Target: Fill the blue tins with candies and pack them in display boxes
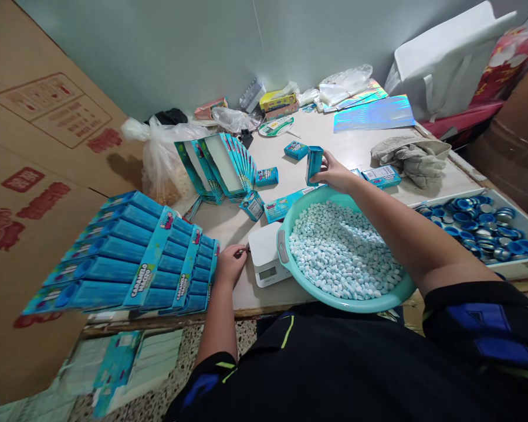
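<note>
My right hand (335, 174) grips a small blue candy box (314, 164), held upright above the table behind the basin. My left hand (231, 264) rests on the table with its fingers pinched together, close to the left side of a white digital scale (268, 246); what lies between the fingertips is too small to make out. A turquoise basin (352, 305) full of small pale blue and white candies (338, 249) stands in front of my body, its handle over the scale's right edge. Several more blue candy boxes (295, 150) lie around the scale and basin.
Stacked blue display trays (158, 258) lean at the left beside a large cardboard carton (35, 176). Folded blue card displays (229, 164) stand behind. A white tray of blue-rimmed lids (479, 225) and grey gloves (411, 158) lie at the right; plastic bags (345, 82) line the wall.
</note>
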Motion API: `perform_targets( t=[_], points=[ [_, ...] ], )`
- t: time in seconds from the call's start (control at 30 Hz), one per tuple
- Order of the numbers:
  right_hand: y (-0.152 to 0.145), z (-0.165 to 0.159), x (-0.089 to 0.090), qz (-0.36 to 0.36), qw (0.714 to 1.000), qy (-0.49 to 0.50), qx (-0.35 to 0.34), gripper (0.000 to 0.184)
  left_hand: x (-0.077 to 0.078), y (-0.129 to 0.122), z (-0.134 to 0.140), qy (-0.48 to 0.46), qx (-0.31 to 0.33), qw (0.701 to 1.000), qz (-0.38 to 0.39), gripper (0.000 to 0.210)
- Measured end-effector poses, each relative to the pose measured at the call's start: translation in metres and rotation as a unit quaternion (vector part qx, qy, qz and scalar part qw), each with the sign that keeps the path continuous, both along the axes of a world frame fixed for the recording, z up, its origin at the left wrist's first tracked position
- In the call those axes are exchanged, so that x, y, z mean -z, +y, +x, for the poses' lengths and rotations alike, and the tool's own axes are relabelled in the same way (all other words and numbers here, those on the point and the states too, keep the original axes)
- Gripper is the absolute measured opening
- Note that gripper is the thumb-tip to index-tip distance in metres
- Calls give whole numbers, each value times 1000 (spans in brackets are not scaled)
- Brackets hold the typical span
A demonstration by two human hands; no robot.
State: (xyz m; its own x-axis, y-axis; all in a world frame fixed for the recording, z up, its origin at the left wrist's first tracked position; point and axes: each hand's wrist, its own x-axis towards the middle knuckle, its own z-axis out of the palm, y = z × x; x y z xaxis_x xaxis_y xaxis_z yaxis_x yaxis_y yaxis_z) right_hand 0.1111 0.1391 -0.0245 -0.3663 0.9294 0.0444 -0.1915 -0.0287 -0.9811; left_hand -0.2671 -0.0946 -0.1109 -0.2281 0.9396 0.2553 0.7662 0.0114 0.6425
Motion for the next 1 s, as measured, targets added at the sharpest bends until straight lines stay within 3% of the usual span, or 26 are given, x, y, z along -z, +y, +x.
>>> perform_targets(
  t=[0.2,0.37,0.5,0.67,0.77,1.0],
  points=[
    [1,-1,1,-2,1000,-1,3,96,2,0,-4,-24,-68,996,55,24],
    [1,-1,0,-10,1000,5,-4,100,-18,34,4,-24,-116,983,142,31],
    [2,-1,0,-4,1000,4,-6,103,-47,85,22,-2,-87,978,191,29],
    [1,-3,-3,1,1000,-3,-15,104,-69,133,36,45,-22,984,173,20],
    [3,-4,-4,-6,1000,5,-21,107,-72,141,36,84,0,986,143,17],
    [7,-3,-4,-17,1000,3,-26,109,-80,133,41,169,8,981,99,26]
  ],
)
